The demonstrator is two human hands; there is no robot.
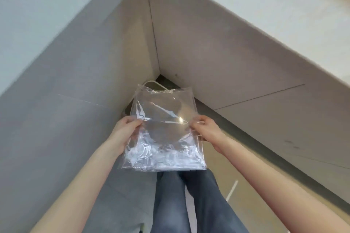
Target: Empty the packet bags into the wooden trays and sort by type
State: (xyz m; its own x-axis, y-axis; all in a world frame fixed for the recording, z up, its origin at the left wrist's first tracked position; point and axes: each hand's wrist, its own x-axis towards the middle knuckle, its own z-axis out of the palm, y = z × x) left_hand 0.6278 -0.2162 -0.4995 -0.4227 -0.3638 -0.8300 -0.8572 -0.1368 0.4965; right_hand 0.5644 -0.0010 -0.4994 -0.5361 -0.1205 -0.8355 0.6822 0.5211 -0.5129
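While both forearms reach forward from the lower corners of the head view, the two hands meet on one clear plastic bag (162,128) held in the air in front of the body. The left hand (126,131) is closed on the bag's left edge, with the thumb on top of the film and the fingers curled under it. The right hand (205,128) is closed on the right edge at about the same height, pinching the film between the thumb and the bent fingers. The bag is stretched flat between them, its white cord handle (154,83) pointing away from the person and its bottom seam nearest to the body. I cannot tell whether anything is inside; only wrinkles and glare show through it. Below the bag are the person's legs in blue jeans (189,204). Grey panels (217,58) meet in a corner behind the bag.
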